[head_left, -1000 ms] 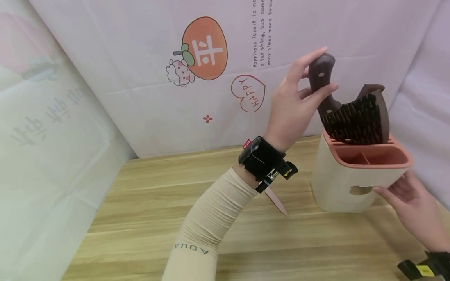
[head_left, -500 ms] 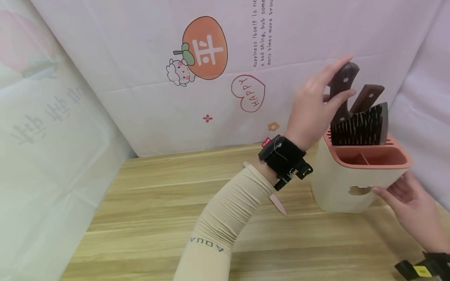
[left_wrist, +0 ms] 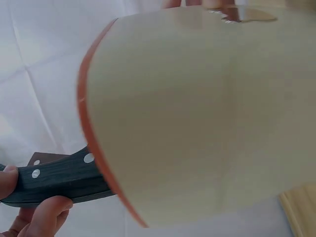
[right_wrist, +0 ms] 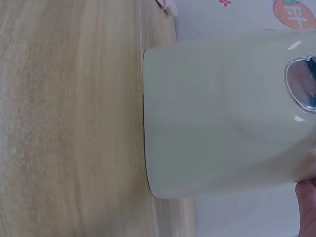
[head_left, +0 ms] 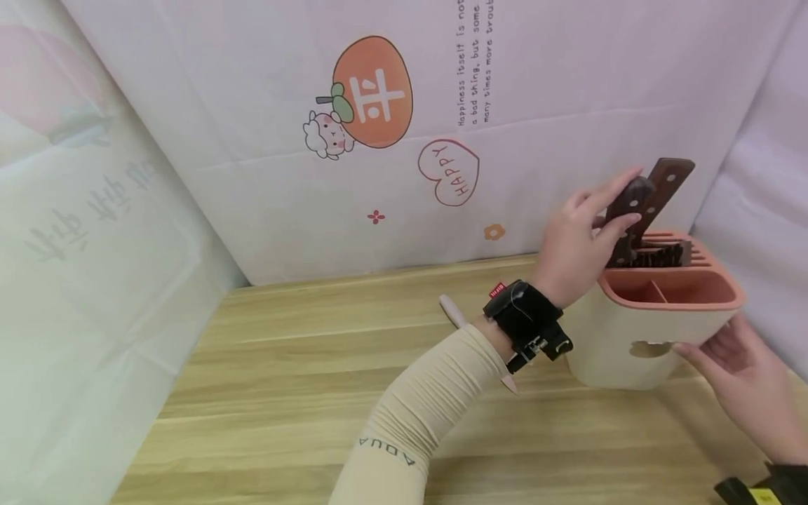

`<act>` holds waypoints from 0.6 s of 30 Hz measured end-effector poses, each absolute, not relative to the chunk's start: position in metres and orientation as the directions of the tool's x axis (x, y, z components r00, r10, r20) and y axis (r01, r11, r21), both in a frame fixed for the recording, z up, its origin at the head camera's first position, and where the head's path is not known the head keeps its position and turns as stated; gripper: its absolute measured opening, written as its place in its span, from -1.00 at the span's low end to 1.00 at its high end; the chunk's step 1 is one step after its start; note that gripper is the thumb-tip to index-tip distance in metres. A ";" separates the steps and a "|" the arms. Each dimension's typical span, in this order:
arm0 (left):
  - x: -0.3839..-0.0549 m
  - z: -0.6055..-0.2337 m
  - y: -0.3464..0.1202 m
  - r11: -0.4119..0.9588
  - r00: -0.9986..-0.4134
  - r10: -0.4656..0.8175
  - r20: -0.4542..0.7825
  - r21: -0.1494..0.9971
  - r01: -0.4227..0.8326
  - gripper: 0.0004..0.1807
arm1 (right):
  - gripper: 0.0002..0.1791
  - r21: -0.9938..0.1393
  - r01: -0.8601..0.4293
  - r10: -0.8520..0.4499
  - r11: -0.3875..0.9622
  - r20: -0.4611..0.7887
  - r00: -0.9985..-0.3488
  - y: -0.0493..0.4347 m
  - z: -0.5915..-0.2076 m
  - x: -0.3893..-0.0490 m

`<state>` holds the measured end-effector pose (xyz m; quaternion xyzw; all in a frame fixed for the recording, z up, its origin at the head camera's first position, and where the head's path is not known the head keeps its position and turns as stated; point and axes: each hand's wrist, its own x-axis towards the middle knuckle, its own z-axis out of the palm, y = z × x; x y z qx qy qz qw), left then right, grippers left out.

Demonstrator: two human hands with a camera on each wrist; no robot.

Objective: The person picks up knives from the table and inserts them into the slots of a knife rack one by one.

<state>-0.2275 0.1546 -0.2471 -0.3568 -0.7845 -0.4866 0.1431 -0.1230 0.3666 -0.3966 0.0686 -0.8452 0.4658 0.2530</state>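
Note:
A cream knife holder [head_left: 625, 344] with a terracotta rim [head_left: 669, 298] stands on the wooden table at the right. My left hand [head_left: 583, 242] grips the dark wooden handle [head_left: 625, 210] of a cleaver that sits low in a rear slot, most of its blade hidden. In the left wrist view my fingers [left_wrist: 44, 217] curl round that riveted handle [left_wrist: 59, 177] beside the holder's wall [left_wrist: 207, 113]. A second dark handle [head_left: 665, 186] sticks up behind it. My right hand [head_left: 738, 372] touches the holder's front right side with straight fingers; a fingertip [right_wrist: 307, 207] shows beside the holder [right_wrist: 222, 113].
A small pink knife [head_left: 456, 312] lies on the table under my left forearm, its tip [head_left: 510, 384] showing below the wrist. A printed white cloth backdrop [head_left: 379, 140] closes the back and both sides. The table edge runs along the cloth at the left.
My left hand has lowered the cleaver down into the holder's rear slot; its wide blade, visible above the rim before, is now almost fully sunk. The right hand stayed at the holder.

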 end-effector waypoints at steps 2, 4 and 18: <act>-0.226 -0.251 0.156 0.283 -0.700 0.433 0.568 0.652 0.704 -0.43 | -0.07 -0.752 -0.347 0.117 0.560 0.486 -0.866 0.367 -0.398 -0.122; -0.225 -0.252 0.157 0.293 -0.700 0.436 0.565 0.647 0.704 -0.44 | -0.06 -0.750 -0.352 0.113 0.560 0.490 -0.864 0.368 -0.399 -0.122; -0.228 -0.248 0.156 0.336 -0.712 0.478 0.514 0.642 0.689 -0.41 | -0.07 -0.747 -0.357 0.097 0.561 0.487 -0.868 0.367 -0.398 -0.125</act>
